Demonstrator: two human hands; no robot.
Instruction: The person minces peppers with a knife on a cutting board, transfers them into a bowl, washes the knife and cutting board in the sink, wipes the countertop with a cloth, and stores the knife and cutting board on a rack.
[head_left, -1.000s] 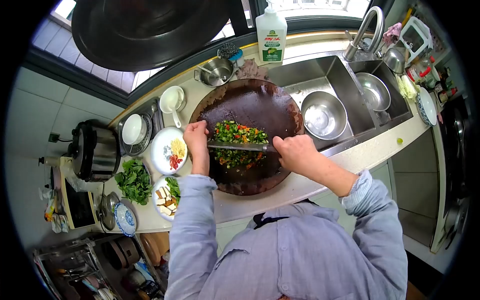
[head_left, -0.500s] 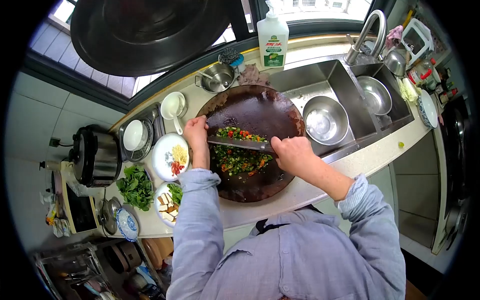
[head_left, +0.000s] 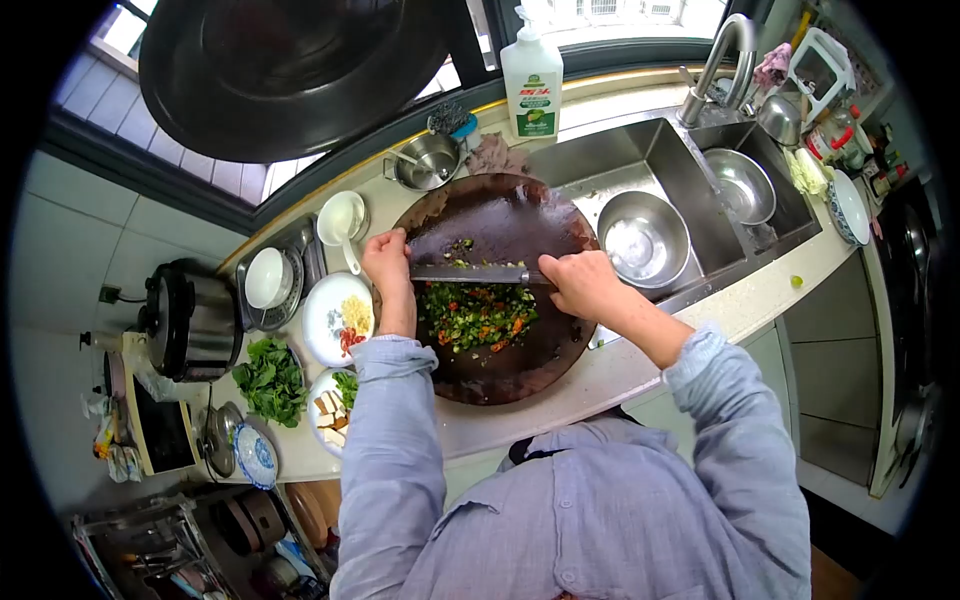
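Observation:
A knife [head_left: 470, 273] lies level across a round dark chopping board [head_left: 500, 215], its blade seen edge-on. My right hand [head_left: 583, 287] is wrapped round the handle at the right end. At the other end, the closed fingers of my left hand [head_left: 388, 262] pinch the blade's tip. Chopped green and red peppers [head_left: 480, 315] are heaped on the board, mostly on the near side of the blade, with a few bits beyond it. Left of my left hand is a white plate [head_left: 325, 318] with minced yellow and red pieces.
A plate of tofu-like pieces [head_left: 330, 415] and leafy greens [head_left: 270, 380] sit at the left, near a pressure cooker [head_left: 190, 320]. Behind the board are a small pot [head_left: 428, 160] and a white pump bottle [head_left: 532, 85]. A steel bowl [head_left: 643, 240] stands in the sink [head_left: 680, 165].
The knife, held by both hands, has shifted toward the far side of the heap. More of the chopped peppers now lie on the near side of the blade.

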